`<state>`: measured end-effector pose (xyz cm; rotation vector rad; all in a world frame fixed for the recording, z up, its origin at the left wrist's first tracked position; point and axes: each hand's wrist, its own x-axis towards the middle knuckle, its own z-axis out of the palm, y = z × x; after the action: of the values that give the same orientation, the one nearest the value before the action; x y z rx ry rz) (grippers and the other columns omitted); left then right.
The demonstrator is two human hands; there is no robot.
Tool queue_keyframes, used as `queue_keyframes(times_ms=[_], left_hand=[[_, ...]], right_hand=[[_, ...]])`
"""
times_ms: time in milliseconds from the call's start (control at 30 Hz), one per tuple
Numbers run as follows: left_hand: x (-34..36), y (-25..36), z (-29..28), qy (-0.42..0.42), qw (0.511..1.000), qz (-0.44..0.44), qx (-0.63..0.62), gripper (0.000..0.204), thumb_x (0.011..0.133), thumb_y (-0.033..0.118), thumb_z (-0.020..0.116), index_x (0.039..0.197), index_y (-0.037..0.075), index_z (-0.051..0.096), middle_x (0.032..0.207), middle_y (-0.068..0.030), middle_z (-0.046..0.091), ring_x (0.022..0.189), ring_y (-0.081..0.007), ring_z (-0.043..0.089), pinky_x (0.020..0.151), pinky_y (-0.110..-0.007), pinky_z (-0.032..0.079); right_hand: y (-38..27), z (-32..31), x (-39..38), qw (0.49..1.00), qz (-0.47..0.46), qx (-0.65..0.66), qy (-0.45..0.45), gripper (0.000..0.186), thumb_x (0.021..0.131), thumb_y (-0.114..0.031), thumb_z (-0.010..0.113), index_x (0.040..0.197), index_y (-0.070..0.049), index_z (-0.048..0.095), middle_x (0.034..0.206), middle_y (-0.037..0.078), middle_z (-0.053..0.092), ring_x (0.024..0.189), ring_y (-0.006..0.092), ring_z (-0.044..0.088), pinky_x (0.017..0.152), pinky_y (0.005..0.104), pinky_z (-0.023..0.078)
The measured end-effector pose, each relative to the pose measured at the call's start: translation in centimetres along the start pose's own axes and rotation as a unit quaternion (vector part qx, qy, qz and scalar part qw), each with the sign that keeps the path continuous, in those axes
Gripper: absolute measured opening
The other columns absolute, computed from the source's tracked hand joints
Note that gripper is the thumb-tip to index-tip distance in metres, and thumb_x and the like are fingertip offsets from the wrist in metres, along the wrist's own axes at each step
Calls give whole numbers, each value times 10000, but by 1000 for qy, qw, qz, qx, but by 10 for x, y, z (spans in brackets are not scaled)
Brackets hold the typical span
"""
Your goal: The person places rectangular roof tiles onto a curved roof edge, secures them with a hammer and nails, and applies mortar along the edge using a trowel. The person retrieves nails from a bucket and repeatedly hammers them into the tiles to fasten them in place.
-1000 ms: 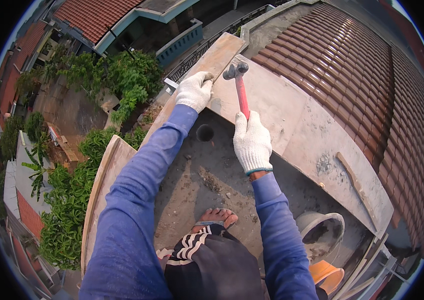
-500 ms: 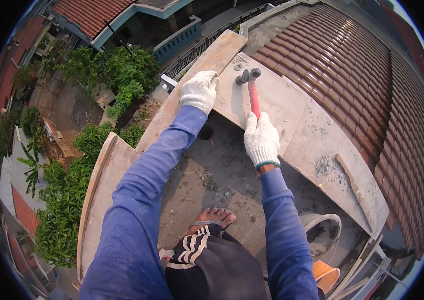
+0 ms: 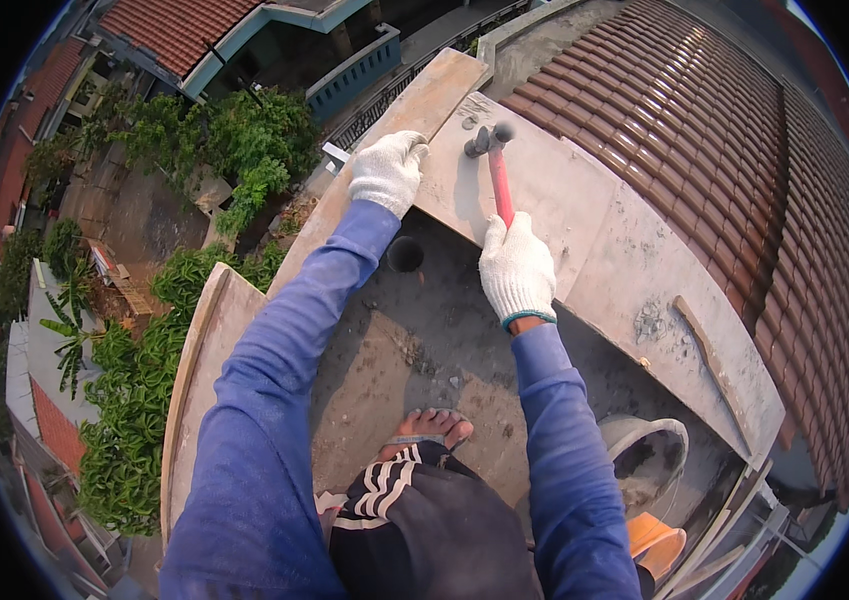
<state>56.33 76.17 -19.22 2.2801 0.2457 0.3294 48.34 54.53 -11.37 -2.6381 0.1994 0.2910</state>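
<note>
My left hand (image 3: 385, 172), in a white knit glove, grips the edge of a long pale board (image 3: 442, 90) that runs toward the upper middle of the view. My right hand (image 3: 516, 268), gloved the same way, is closed round the red handle of a hammer (image 3: 499, 177). The dark hammer head is over a wide pale panel (image 3: 604, 250), just right of my left hand, casting a shadow on it; whether it touches cannot be told. A dark round hole or pipe (image 3: 404, 254) shows below my left hand.
A bucket (image 3: 644, 450) and orange container (image 3: 654, 545) stand low right by my bare sandalled foot (image 3: 429, 433). A wooden stick (image 3: 714, 370) lies on the panel. A curved board (image 3: 194, 390) edges the left side, with trees below. Brown tiled roof (image 3: 674, 110) lies right.
Since a second ago, the hammer and my right hand have moved slightly up and to the right. My left hand stays on the board, a little higher in the picture.
</note>
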Motion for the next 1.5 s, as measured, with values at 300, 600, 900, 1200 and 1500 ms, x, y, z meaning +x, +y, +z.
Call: queue_keyframes(times_ms=[300,600,900,1200,1500], left_hand=[[-7,-2,9,111,986,93,84,208,1018,211,790,1183,87,821,1072,-135,819,881,-243,790,826,-384,625],[41,107,-31,159,943,32,-292,149,1105,154,719,1141,20,772,940,-53,785,768,-114,748,684,-284,642],[36,-29,-44,-2,983,-175,63,406,1052,448,659,1247,119,795,1268,-177,801,1238,-372,737,1079,-471,551],[12,-1,-46,11,982,-181,-54,306,1058,366,727,1194,99,794,1201,-140,823,1154,-335,763,1006,-450,585],[-79,52,11,57,969,182,156,136,981,178,757,1023,58,710,1056,-170,736,1071,-385,731,945,-488,576]], right_hand=[[-1,-1,-1,1000,0,-7,-5,414,1145,-440,529,1220,-39,596,933,302,769,914,513,771,799,629,590],[1,-1,0,1000,0,-2,-18,425,1144,-445,529,1227,-33,594,940,305,770,927,515,772,810,625,596],[1,0,0,1000,-10,11,-7,421,1136,-438,545,1231,-31,596,942,295,775,929,510,775,816,622,598],[-6,4,0,999,-34,-29,-4,405,1124,-420,572,1212,-25,592,897,293,770,881,507,777,774,618,605],[-1,1,4,999,-32,-28,-3,406,1132,-425,559,1199,-27,602,905,300,766,897,510,772,794,629,596]])
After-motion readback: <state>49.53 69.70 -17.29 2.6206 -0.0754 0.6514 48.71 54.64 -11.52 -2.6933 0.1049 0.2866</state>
